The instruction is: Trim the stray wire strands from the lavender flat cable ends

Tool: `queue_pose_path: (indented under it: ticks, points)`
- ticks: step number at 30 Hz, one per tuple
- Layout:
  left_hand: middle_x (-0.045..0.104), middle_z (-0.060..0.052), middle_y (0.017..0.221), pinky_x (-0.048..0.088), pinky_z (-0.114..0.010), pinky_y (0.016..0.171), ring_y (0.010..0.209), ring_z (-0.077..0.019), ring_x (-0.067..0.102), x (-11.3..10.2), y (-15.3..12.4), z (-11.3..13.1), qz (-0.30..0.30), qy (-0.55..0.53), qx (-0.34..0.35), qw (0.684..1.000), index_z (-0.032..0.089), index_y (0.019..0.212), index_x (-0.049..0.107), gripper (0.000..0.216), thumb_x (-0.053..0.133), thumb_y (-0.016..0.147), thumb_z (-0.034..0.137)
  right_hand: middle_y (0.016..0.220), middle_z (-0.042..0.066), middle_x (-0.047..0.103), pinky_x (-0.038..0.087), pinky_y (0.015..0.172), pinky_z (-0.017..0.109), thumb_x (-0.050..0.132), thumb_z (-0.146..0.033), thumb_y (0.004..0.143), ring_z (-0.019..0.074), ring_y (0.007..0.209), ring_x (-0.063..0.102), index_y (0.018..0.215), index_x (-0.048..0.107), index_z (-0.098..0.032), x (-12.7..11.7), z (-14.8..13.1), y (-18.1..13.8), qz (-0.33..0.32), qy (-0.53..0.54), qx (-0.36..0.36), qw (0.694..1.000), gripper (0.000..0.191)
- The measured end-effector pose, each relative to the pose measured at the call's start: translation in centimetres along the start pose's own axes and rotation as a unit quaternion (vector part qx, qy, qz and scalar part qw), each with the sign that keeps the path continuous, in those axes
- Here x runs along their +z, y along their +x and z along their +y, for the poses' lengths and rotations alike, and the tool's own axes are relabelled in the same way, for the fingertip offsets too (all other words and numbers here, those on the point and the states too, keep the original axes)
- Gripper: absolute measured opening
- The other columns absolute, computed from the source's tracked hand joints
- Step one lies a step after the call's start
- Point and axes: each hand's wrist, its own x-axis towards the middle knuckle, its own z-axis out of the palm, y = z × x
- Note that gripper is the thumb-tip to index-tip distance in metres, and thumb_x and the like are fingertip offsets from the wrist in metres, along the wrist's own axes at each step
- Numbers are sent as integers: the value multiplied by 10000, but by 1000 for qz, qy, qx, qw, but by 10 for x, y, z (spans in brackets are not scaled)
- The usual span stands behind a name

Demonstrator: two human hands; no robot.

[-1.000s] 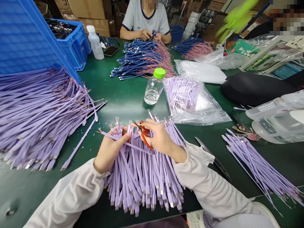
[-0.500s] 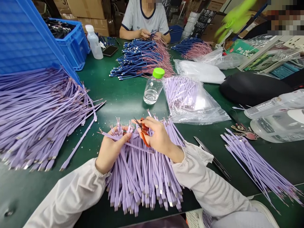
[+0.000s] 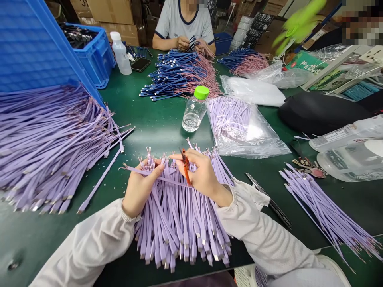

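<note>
My left hand grips a fanned bundle of lilac flat cables near their frayed wire ends. One lilac flat cable lies across the top of the bundle, under my left fingers. My right hand holds small orange-handled scissors upright just above the bundle. My fingers hide part of the handles. The cable connectors point toward me, and the bundle rests on the green table mat.
A large lilac cable pile lies left, below a blue crate. Ahead stand a water bottle and a bagged lilac bundle. Right lie a long metal tool and loose lilac cables. A co-worker handles blue cables opposite.
The scissors have turned from a tilted position to nearly upright in my right hand. My hands and the bundle have otherwise stayed almost in place.
</note>
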Motion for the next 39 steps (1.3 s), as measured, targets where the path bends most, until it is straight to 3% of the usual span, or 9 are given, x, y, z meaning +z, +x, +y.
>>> queue_pose_path:
  ticks: [3, 5, 9, 14, 18, 23, 28, 33, 39]
  points:
    - [672, -34, 807, 440, -299, 771, 766, -196, 600, 1, -1, 7, -36, 33, 5, 999, 181, 794, 649, 205, 642, 741, 379, 712, -2, 554, 435, 632, 247, 582, -249, 791, 108, 639, 504, 852, 673, -172, 2, -2, 3, 10, 42, 64, 997, 134]
    - [693, -56, 912, 431, -317, 859, 895, -224, 617, 0, -1, 13, -85, 42, 18, 995, 194, 861, 673, 215, 610, 765, 376, 701, -2, 564, 438, 637, 250, 613, -321, 773, 112, 643, 512, 805, 651, -160, 3, -2, 5, -3, 60, 103, 993, 169]
    - [701, -60, 989, 400, -321, 942, 1017, -252, 596, -8, 2, 22, -152, 62, 5, 986, 226, 865, 712, 221, 649, 721, 381, 640, -1, 561, 412, 589, 246, 595, -364, 781, 118, 598, 501, 653, 569, -155, 3, 4, 7, -1, -1, 126, 992, 247]
    - [633, -26, 662, 473, -282, 630, 649, -187, 585, -18, 7, 23, -94, -87, -153, 980, 172, 733, 687, 329, 758, 568, 448, 779, 58, 606, 453, 708, 320, 535, -218, 819, 194, 760, 552, 788, 589, -167, -2, 11, 5, 37, -170, 27, 984, 80]
    - [585, 0, 612, 423, -231, 514, 537, -124, 516, -21, 9, 21, -111, -132, -210, 962, 148, 676, 631, 355, 776, 562, 451, 893, 88, 619, 460, 789, 347, 448, -138, 856, 209, 881, 560, 937, 593, -165, -2, 5, 0, 48, -191, -92, 976, 168]
    - [600, 2, 618, 438, -231, 523, 555, -132, 538, -30, 12, 20, -130, -111, -205, 964, 157, 826, 641, 406, 748, 627, 495, 791, 61, 596, 474, 708, 323, 417, -141, 870, 180, 793, 530, 841, 571, -162, 6, -5, -7, -125, -125, -157, 972, 158]
    - [529, 34, 573, 413, -179, 465, 493, -78, 477, -34, 11, 25, -71, -184, -262, 945, 156, 754, 621, 266, 751, 672, 373, 862, 86, 618, 451, 802, 338, 483, -127, 849, 194, 890, 505, 887, 566, -145, 22, -13, -7, -260, -142, -167, 940, 93]
    - [537, 19, 552, 420, -181, 499, 507, -76, 495, -43, 11, 44, 16, -192, -310, 931, 164, 683, 553, 243, 516, 885, 292, 865, 72, 636, 428, 814, 303, 557, -114, 801, 175, 831, 506, 834, 586, -142, 36, -13, 1, -319, -148, -159, 922, 52]
    - [352, 56, 461, 262, -84, 435, 427, 2, 314, -76, 20, 75, 63, -222, -365, 902, 151, 622, 471, 352, 378, 947, 254, 927, 55, 647, 396, 815, 300, 543, -104, 811, 162, 824, 502, 889, 635, -141, 38, -10, 4, -351, -125, -144, 917, 126]
